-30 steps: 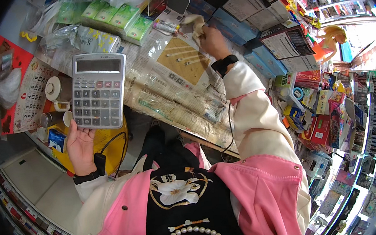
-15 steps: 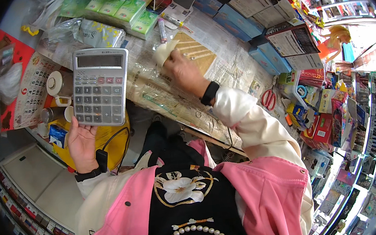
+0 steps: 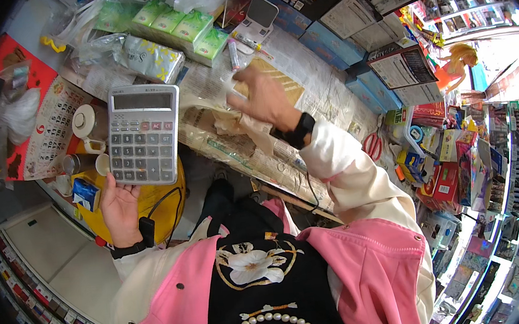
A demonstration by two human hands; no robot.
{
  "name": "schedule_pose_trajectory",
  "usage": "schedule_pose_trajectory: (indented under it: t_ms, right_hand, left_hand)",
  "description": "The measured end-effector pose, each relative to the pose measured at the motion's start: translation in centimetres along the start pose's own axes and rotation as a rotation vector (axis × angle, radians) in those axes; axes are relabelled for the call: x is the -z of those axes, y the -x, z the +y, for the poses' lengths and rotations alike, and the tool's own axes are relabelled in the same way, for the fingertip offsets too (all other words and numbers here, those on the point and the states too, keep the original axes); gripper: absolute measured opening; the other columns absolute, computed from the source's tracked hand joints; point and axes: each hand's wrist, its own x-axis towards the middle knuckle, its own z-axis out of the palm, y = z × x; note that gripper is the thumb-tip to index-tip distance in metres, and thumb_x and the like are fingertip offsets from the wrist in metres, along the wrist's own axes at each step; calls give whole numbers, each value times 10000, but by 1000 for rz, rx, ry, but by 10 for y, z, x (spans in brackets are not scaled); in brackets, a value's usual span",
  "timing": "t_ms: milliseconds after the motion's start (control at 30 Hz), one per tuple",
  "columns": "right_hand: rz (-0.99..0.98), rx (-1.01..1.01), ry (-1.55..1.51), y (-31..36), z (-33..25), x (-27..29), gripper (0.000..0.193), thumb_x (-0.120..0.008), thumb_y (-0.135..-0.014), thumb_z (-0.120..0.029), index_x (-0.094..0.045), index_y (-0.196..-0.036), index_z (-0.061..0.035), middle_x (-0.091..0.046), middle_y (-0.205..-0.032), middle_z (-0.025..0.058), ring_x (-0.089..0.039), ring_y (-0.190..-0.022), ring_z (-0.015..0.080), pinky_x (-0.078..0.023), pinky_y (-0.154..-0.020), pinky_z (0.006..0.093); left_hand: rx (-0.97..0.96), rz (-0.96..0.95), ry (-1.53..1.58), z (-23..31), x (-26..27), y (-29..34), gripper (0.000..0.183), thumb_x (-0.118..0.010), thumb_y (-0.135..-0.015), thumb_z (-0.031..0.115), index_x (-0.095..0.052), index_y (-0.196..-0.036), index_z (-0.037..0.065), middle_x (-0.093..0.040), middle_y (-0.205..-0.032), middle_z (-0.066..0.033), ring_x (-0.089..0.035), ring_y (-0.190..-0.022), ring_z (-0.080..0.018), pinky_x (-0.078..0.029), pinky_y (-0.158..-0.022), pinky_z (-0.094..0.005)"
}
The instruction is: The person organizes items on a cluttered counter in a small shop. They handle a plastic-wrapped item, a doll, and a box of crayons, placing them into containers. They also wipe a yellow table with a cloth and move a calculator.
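Observation:
My left hand (image 3: 120, 208) holds a large grey calculator (image 3: 144, 136) by its lower edge, screen end pointing away from me. My right hand (image 3: 264, 98) is over the newspaper-covered counter (image 3: 323, 108) with its fingers spread and slightly blurred. A crumpled cream piece of cloth or tissue (image 3: 237, 126) lies just below that hand, by the counter's near edge. Partly hidden behind the fingers is a tan sheet with paler stripes (image 3: 282, 77). A slim tube (image 3: 234, 55) lies beyond my fingertips.
Green tissue packs (image 3: 179, 26) and a silver-white package (image 3: 151, 59) lie at the back. A white device with a dark screen (image 3: 257, 20) stands nearby. Right of my arm are red scissors (image 3: 373, 145) and stacked boxes (image 3: 384, 85). A lidded jug (image 3: 86, 123) and yellow stool (image 3: 160, 213) are left.
My right hand has let go of the cream cloth or tissue, which now lies nearer the counter's front edge. Its fingers have spread. The calculator has dropped slightly in view, still in my left hand.

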Motion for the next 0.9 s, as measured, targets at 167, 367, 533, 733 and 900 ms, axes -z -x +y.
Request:
schedule_pose_trajectory:
  t_ms: [167, 367, 533, 733, 900]
  right_hand:
    - [328, -29, 229, -68, 24, -13, 430, -709, -748, -227, -562, -1024, 67, -513, -1085, 252, -628, -881, 400, -536, -719, 460]
    - [176, -151, 317, -89, 45, -27, 260, -621, -819, -135, -586, -996, 51, -517, -1116, 236, -648, -880, 359, -552, -715, 424]
    - [234, -155, 445, -84, 55, -21, 181, -558, -866, -153, -644, -965, -28, -634, -994, 170, -672, -848, 339, -554, -680, 418]
    - [265, -424, 77, -62, 94, -3, 251, -626, -848, -217, -639, -877, 31, -664, -828, 203, -678, -745, 312, -550, -619, 396]
    - [351, -641, -936, -69, 136, 21, 339, -697, -839, -203, -598, -832, 121, -611, -678, 197, -621, -510, 267, -514, -485, 323]
  left_hand:
    - [3, -73, 5, -9, -5, -5, 324, -480, -998, 239, -518, -1240, 27, -611, -1184, -101, -577, -1093, -223, -471, -938, -402]
    - [55, -42, 20, -14, 0, -8, 317, -477, -1000, 231, -521, -1232, 20, -601, -1204, -106, -565, -1115, -237, -457, -957, -411]
    - [85, 19, 55, -12, 1, -14, 339, -491, -994, 218, -494, -1290, 52, -579, -1248, -113, -548, -1153, -243, -447, -985, -437]
    - [89, -49, 14, -10, -15, -19, 334, -487, -996, 202, -494, -1282, 31, -582, -1244, -112, -556, -1142, -246, -472, -966, -428]
    - [118, -69, -26, -16, -27, -25, 308, -524, -980, 223, -526, -1236, 51, -610, -1197, -95, -580, -1093, -222, -490, -930, -400]
